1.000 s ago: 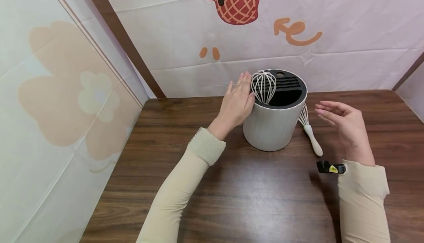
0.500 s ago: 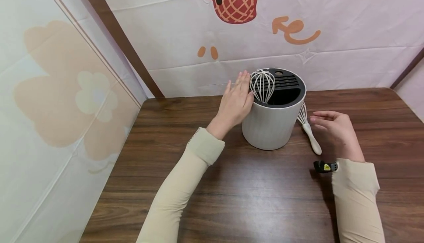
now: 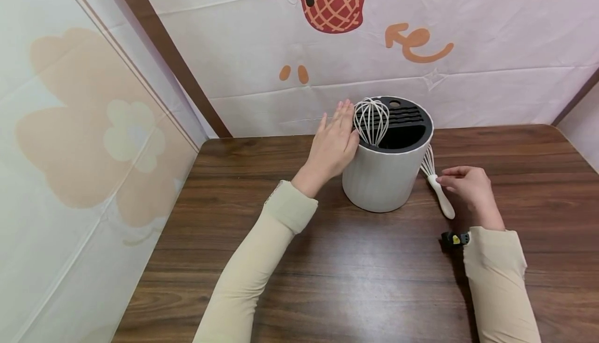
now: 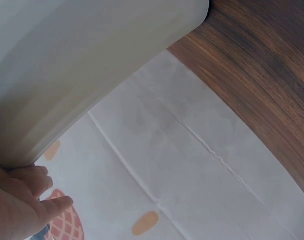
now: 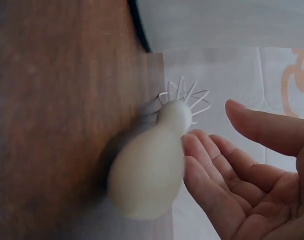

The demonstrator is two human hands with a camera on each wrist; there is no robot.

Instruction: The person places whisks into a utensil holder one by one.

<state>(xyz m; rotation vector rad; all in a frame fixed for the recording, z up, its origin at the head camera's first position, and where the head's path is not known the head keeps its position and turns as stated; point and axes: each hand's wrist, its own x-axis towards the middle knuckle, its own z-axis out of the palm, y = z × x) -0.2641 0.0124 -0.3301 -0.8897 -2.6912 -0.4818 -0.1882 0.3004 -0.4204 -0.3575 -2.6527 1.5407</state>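
Observation:
My left hand [image 3: 329, 148] rests against the left side of a white utensil holder [image 3: 381, 182], fingers straight along its rim. Its fingers [image 4: 14, 205] also show at the lower left of the left wrist view, by the holder wall. A balloon whisk [image 3: 372, 122] stands head up in the holder. Just right of the holder, a second whisk [image 3: 443, 200] lies on the table, its pale handle [image 5: 146, 175] large in the right wrist view. Beside that handle is my right hand [image 3: 470, 189], its fingertips at or just touching it, the thumb apart.
The holder's black top [image 3: 406, 148] has a half-round opening, several slots and a small round hole. A wooden table [image 3: 374, 280] carries everything, with a printed cloth [image 3: 243, 47] behind it. A black camera [image 3: 453, 240] sits at the right wrist.
My right hand has moved left and nearer the person, down to the handle of the whisk on the table. My left hand and the holder have stayed in place.

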